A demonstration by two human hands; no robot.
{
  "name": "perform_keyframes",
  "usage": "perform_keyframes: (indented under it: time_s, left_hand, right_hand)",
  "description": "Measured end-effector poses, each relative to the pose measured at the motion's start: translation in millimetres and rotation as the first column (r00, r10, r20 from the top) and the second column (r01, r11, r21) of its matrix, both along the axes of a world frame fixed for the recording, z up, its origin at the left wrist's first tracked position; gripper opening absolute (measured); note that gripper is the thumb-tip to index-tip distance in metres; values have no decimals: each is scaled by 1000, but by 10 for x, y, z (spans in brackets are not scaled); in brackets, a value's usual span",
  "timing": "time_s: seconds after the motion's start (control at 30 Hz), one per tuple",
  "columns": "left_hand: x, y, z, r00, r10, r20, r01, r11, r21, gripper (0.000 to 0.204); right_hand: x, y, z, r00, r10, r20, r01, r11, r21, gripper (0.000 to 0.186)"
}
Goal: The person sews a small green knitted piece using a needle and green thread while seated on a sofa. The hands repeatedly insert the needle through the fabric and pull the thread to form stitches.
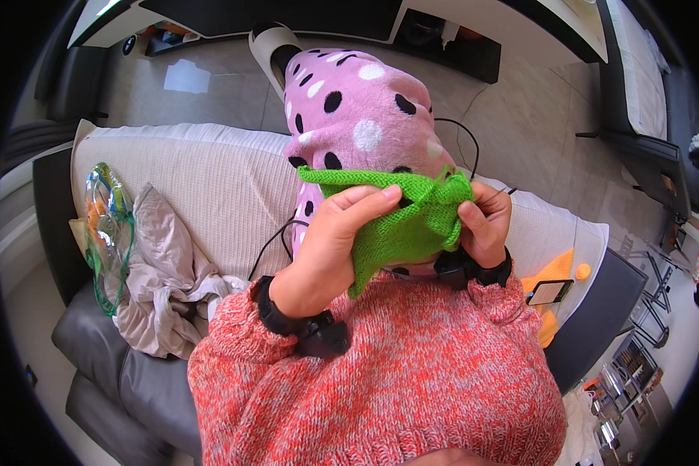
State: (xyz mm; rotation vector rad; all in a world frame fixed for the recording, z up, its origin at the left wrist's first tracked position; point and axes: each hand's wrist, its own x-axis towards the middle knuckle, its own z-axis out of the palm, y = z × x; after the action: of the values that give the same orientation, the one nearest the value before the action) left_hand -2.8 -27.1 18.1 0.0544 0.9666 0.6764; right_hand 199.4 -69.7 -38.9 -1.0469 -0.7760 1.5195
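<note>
So there's one person on a light-covered sofa, and the easiest landmark is the one pink spotty blanket (369, 101) over their legs. Just one green knitted piece (392, 233) in play, held up over the near end of that blanket, with a rolled edge on its left side and a bunched-up bit on its right.

Two hands on it, both busy. The left hand (326, 245), at the blanket's near left, has its thumb pressed flat on top of the knit, other fingers tucked behind where you can't really see them. The right hand (487, 225), at the blanket's near right, has thumb and fingers closed in a tight pinch on the bunched end. One black band per wrist, so two, and one red-and-white speckled sweater (388, 380) on the near side of the blanket.

Left of the blanket: one clear bag (105, 225) with a green cord and one heap of greyish cloth (163, 268), both on the one pale sofa cover (210, 179). Right of the blanket and nearer the person: one phone-like device (550, 292), two patches of orange knit (555, 266) (can't tell if they're one piece) and one small round orange thing (583, 272)
</note>
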Motion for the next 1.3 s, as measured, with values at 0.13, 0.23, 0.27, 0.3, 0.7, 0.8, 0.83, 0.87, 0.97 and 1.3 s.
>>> perform_keyframes:
  time_s: [0.13,0.23,0.27,0.3,0.7,0.8,0.83,0.87,0.97,1.3]
  left_hand:
    - [33,-27,-18,999,-6,-33,8,998,64,14]
    - [59,-40,-17,998,38,-53,-31,992,125,13]
    - [69,-41,-15,997,55,-62,-46,989,141,13]
    - [74,-41,-10,995,61,-81,-49,988,148,13]
    - [171,37,-49,916,212,-341,6,842,540,12]
    - [198,95,-104,879,242,-411,87,765,638,6]
    - [201,109,-119,871,258,-419,103,736,669,5]
    - [188,118,-125,825,268,-497,193,693,694,7]
    - [157,156,-145,646,362,-672,473,501,724,17]
    - [173,269,-146,520,517,-681,680,232,695,22]
  right_hand:
    - [-5,7,17,1000,-7,-8,7,1000,-16,12]
    - [-7,26,14,1000,-20,-3,20,999,-26,12]
    - [-12,34,10,999,-28,-18,27,999,-26,12]
    - [-18,43,6,999,-36,-33,35,999,-26,11]
    - [-26,408,577,594,-146,791,-353,837,419,27]
    - [-63,545,514,543,-107,833,-418,825,379,31]
    - [-83,552,476,564,-62,824,-399,852,337,29]
    - [-96,551,437,640,-14,768,-339,892,299,27]
    - [-99,513,359,752,55,657,-246,948,203,22]
    - [14,641,313,679,143,721,-405,891,205,33]
